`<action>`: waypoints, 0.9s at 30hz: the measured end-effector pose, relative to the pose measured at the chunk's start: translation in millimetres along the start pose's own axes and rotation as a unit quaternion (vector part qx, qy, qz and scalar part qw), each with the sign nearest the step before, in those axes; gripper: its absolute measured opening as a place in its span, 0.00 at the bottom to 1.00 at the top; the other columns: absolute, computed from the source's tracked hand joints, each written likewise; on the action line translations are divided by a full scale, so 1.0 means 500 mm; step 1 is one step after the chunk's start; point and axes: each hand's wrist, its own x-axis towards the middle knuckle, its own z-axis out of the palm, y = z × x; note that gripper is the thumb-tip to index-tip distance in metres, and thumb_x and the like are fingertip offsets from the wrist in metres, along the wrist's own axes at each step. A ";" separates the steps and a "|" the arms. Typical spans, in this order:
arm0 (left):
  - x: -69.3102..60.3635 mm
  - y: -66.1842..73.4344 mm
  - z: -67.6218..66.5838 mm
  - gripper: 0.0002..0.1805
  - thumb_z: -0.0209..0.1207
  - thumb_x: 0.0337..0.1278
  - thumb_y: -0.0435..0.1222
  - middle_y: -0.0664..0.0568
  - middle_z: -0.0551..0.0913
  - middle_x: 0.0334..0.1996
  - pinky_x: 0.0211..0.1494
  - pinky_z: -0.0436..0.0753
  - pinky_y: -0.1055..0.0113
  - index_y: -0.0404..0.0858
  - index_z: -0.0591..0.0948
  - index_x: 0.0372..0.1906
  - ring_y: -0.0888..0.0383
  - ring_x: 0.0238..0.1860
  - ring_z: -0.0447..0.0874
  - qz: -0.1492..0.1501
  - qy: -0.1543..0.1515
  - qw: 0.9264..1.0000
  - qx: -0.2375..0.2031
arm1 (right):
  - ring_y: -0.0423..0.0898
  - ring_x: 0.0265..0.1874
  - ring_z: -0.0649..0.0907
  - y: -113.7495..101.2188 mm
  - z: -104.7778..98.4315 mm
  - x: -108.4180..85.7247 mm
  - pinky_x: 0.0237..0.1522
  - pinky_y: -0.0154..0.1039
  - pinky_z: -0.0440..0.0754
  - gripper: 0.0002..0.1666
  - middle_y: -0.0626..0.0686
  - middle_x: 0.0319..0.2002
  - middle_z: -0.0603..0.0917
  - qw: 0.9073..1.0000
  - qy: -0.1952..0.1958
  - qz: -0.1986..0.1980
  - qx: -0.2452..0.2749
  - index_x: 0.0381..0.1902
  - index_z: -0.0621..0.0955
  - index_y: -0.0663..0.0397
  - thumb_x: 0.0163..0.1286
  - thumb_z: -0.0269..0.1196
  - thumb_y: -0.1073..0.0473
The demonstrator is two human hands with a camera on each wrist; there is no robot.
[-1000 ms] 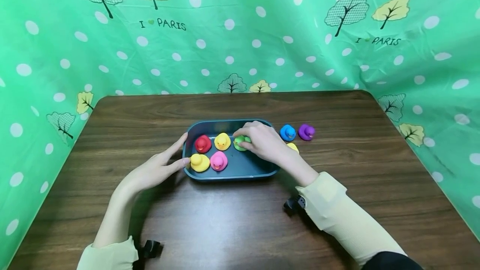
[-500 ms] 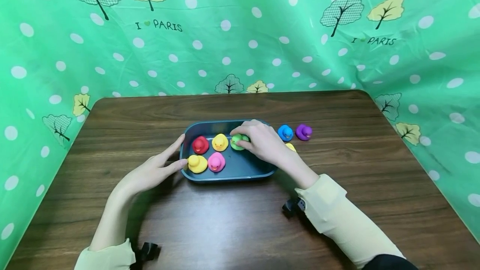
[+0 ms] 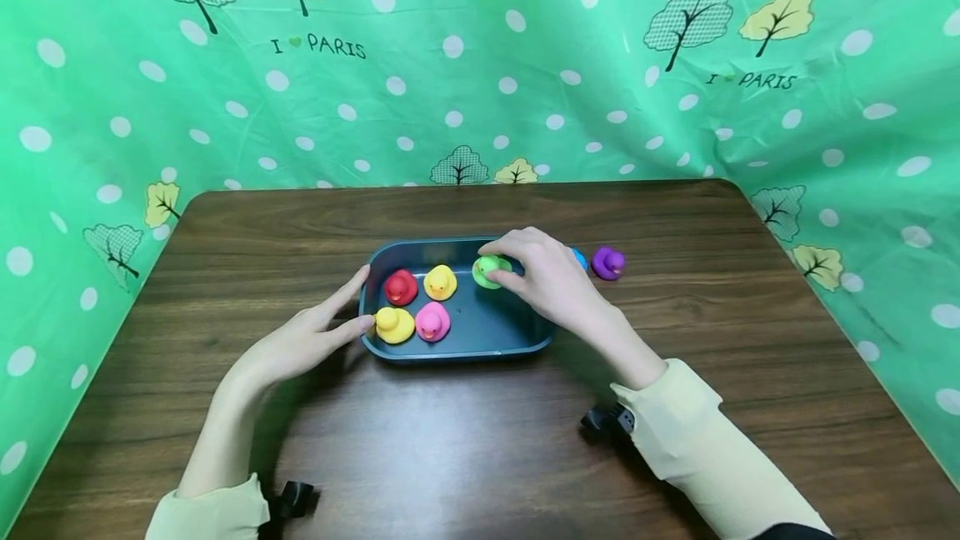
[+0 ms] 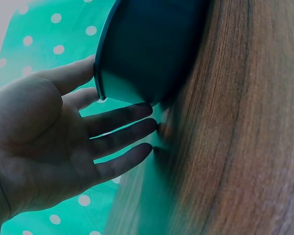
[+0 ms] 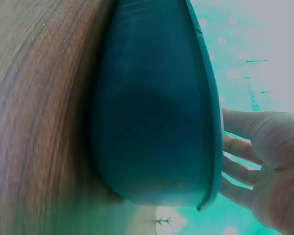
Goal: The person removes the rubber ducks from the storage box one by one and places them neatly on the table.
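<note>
The blue tray (image 3: 480,354) holds a red duck (image 3: 401,288), a yellow duck (image 3: 440,282), a second yellow duck (image 3: 393,325) and a pink duck (image 3: 432,322). Over its right part, my right hand (image 3: 555,282) pinches a green duck (image 3: 487,270) between thumb and fingers. My left hand (image 3: 300,344) rests at the tray's left end, thumb and a fingertip on the rim. In the left wrist view, the fingers of that hand (image 4: 59,132) spread beside the tray wall (image 4: 147,49). The right wrist view has my right hand (image 5: 269,161) beyond the rim, its fingertips hidden.
Right of the tray, on the wooden table (image 3: 450,457), sit a purple duck (image 3: 607,263) and a blue duck (image 3: 580,258) partly hidden by my right hand. A green dotted cloth (image 3: 420,32) hangs behind the table.
My right hand has moved right and toward the back, and the green duck has shifted with it. It now covers part of the blue duck and hides the yellow duck outside the tray.
</note>
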 end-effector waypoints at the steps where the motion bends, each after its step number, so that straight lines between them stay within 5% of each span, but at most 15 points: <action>1: 0.000 0.000 0.000 0.41 0.49 0.75 0.61 0.44 0.53 0.84 0.75 0.60 0.27 0.71 0.41 0.82 0.36 0.83 0.50 0.000 0.000 1.000 0.001 | 0.48 0.54 0.84 0.002 -0.005 -0.003 0.54 0.49 0.86 0.19 0.48 0.51 0.90 1.000 0.007 0.001 0.001 0.55 0.88 0.46 0.68 0.72 0.50; 7: -0.001 0.001 -0.002 0.41 0.49 0.75 0.62 0.42 0.54 0.83 0.75 0.60 0.27 0.71 0.41 0.82 0.36 0.83 0.50 -0.003 0.000 1.000 0.002 | 0.49 0.53 0.84 0.013 -0.032 -0.020 0.55 0.49 0.84 0.19 0.49 0.51 0.90 0.999 0.042 -0.003 0.012 0.56 0.88 0.47 0.68 0.72 0.53; 17: -0.003 0.000 0.000 0.41 0.49 0.75 0.61 0.43 0.54 0.83 0.75 0.60 0.27 0.72 0.41 0.81 0.36 0.83 0.51 0.002 0.000 1.000 0.000 | 0.48 0.42 0.82 0.032 -0.061 -0.045 0.40 0.44 0.80 0.19 0.49 0.45 0.91 0.993 0.109 -0.007 0.035 0.53 0.89 0.50 0.65 0.74 0.57; 27: -0.002 0.001 0.001 0.41 0.50 0.74 0.62 0.43 0.54 0.83 0.75 0.60 0.27 0.73 0.41 0.81 0.36 0.83 0.51 0.000 0.000 1.000 0.000 | 0.46 0.48 0.83 0.049 -0.076 -0.077 0.42 0.35 0.81 0.19 0.48 0.47 0.91 0.989 0.135 0.022 0.047 0.54 0.89 0.49 0.64 0.75 0.57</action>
